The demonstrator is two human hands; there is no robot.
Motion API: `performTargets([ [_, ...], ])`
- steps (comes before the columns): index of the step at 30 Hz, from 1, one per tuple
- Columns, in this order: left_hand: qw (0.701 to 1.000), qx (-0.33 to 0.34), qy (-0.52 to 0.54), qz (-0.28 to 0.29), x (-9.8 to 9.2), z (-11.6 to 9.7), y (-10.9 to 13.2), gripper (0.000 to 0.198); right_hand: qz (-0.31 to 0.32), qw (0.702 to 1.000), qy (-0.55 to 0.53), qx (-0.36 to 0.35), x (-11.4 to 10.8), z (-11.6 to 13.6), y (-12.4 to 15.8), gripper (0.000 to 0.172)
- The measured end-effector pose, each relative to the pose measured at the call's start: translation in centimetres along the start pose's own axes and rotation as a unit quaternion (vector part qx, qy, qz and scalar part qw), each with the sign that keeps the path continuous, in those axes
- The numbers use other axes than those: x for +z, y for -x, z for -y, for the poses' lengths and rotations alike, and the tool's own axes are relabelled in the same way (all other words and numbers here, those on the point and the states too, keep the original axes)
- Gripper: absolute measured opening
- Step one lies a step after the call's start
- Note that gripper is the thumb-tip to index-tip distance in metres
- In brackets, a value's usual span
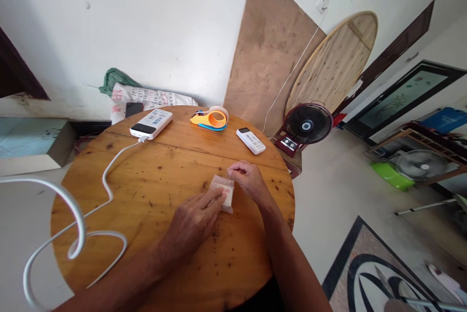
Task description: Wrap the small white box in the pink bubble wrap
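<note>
A small pale packet (228, 199) in clear wrapping, with a reddish mark, lies on the round wooden table (146, 171). My left hand (195, 214) rests on it from the left, fingertips pressed together on its top and covering part of it. At the packet's upper right corner, my right hand (248, 179) has its thumb and fingers pinched together. Whatever those fingers may grip is too small to make out.
On the table's far side are a white power bank (155, 122) with a white cable (105, 175), an orange tape dispenser (209, 119) and a smaller white device (251, 140). A black fan (307, 124) stands beyond the right edge.
</note>
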State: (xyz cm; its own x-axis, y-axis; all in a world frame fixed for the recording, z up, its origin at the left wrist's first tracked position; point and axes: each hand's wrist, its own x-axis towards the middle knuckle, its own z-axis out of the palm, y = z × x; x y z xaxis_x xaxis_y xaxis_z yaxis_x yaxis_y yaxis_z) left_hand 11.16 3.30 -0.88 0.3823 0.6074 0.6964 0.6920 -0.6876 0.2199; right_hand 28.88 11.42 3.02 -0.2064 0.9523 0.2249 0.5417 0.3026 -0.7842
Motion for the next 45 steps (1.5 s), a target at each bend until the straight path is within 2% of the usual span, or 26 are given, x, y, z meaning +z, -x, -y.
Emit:
performTargets([
  [6, 1.000, 0.011, -0.001, 0.006, -0.1, 0.0, -0.2, 0.031, -0.005, 0.996, -0.083, 0.029, 0.4, 1.1, 1.1, 0.016],
  [11, 1.000, 0.008, -0.002, -0.002, 0.0, 0.0, -0.3, 0.029, 0.013, 0.996, -0.089, 0.016, 0.4, 1.4, 1.9, 0.016],
  [23, 1.000, 0.003, -0.006, -0.010, 0.1, -0.2, -0.5, 0.028, 0.071, 0.993, -0.064, -0.069, -0.5, 1.2, 3.0, 0.016],
  [30, 0.999, -0.041, 0.019, 0.027, 0.4, 0.0, -0.1, 0.033, 0.113, 0.985, -0.008, -0.128, -1.1, 1.8, 3.0, 0.016],
  [36, 0.995, -0.081, 0.040, 0.043, 0.5, 0.0, -0.1, 0.015, 0.109, 0.978, 0.068, -0.166, -1.4, 1.2, 3.3, 0.015],
  [40, 0.995, -0.081, 0.038, 0.050, 0.6, 0.2, 0.0, 0.013, 0.105, 0.971, 0.100, -0.188, -1.6, 0.8, 3.3, 0.014],
  [45, 0.996, -0.074, 0.034, 0.033, 0.6, 0.3, 0.0, 0.012, 0.103, 0.966, 0.115, -0.206, -1.7, 0.7, 3.6, 0.015],
])
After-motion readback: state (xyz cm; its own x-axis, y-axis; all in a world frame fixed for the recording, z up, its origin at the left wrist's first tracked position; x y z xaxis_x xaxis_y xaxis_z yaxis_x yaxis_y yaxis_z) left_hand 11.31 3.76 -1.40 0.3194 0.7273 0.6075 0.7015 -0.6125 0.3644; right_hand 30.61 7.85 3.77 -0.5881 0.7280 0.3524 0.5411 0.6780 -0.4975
